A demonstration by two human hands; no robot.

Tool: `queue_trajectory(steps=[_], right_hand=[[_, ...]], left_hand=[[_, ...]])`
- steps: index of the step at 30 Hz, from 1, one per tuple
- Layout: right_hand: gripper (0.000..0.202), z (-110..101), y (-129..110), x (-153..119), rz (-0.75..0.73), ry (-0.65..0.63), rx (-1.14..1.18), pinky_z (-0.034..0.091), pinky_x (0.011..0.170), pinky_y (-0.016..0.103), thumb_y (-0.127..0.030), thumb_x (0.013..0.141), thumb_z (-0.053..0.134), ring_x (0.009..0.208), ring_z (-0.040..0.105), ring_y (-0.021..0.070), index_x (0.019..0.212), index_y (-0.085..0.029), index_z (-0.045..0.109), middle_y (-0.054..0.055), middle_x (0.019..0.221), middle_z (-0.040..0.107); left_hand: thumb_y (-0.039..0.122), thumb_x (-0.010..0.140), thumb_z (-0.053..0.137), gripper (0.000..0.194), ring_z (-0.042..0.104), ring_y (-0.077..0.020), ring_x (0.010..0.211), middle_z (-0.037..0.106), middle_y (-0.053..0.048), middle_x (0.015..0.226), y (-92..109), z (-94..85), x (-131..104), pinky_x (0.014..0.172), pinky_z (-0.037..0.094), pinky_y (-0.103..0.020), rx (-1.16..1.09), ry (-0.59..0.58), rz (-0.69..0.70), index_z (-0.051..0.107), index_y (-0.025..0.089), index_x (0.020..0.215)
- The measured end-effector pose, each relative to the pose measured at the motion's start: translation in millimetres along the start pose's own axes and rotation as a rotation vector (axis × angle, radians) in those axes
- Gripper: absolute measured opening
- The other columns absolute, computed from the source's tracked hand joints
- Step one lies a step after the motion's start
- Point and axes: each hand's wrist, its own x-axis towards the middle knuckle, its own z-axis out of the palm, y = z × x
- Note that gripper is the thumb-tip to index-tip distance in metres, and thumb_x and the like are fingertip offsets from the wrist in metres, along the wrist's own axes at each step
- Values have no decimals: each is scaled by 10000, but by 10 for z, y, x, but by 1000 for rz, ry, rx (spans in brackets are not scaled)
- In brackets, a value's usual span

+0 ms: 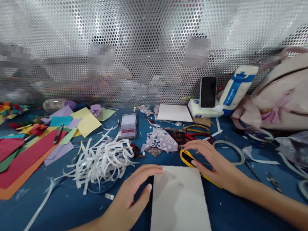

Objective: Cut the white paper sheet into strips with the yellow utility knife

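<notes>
White sheet (183, 211), cut off at the table's near edge: my left hand (127, 199) lay open beside it; right hand (216, 164), fingers loosely spread, half hid the yellow cutter (186, 157).

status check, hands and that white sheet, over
Left hand open on white paper sheet edge. Right hand flat on yellow-handled scissors. White paper strips lie left.

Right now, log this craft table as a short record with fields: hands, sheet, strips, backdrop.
left hand: left hand open, fingers at the left edge of the white sheet
right hand: right hand flat on the yellow-handled scissors
strips: heap of white paper strips left of the sheet
coloured paper: coloured sheets at far left
phone: phone propped upright at the back
backdrop: perforated metal panel
</notes>
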Motion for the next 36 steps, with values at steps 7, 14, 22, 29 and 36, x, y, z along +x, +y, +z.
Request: queue_trajectory(steps=[7, 14, 22, 29, 36], right_hand=[[305, 15, 144, -179, 56, -25, 55, 483, 1060, 501, -350, 1027, 505, 1317, 530, 298, 1320, -269, 518, 126, 1388, 563], [379, -8, 140, -153, 153, 1, 6, 545, 835, 419, -420, 984, 580, 921, 599, 231, 1318, -253, 514, 103, 1209, 596], [303, -9, 145, -152, 202, 8, 24, 516, 739, 366, -383, 1017, 496, 838, 579, 212, 1276, -233, 543, 85, 1078, 596], [513, -49, 45, -125, 303, -110, 0, 521, 801, 437, -505, 951, 579, 862, 613, 249, 1367, -221, 487, 106, 1114, 631], [543, 12, 54, -121, 304, -67, -40, 501, 721, 394, -397, 864, 654, 763, 602, 227, 1359, -209, 532, 46, 903, 629]], left_hand=[[304, 1082, 429, 309, 554, -199, 1333, 612, -2, 1394, -85, -38, 5, 1171, 406, -361, -44, -9, -44, 626, 360, 1312], [372, 1087, 418, 303, 502, -234, 1392, 558, 6, 1462, -179, -81, -23, 1200, 377, -448, -32, -37, -72, 629, 406, 1302], [485, 1079, 418, 422, 241, -277, 1564, 324, 37, 1665, -253, -70, -69, 1272, 185, -576, 57, -28, -177, 422, 478, 1501], [519, 1074, 423, 494, 349, -292, 1519, 351, 1, 1653, -225, -29, -62, 1250, 269, -550, -51, -25, -206, 325, 458, 1555], [491, 1075, 446, 453, 413, -302, 1475, 427, -41, 1595, -237, -27, -56, 1236, 299, -556, -101, -12, -173, 406, 410, 1519]])
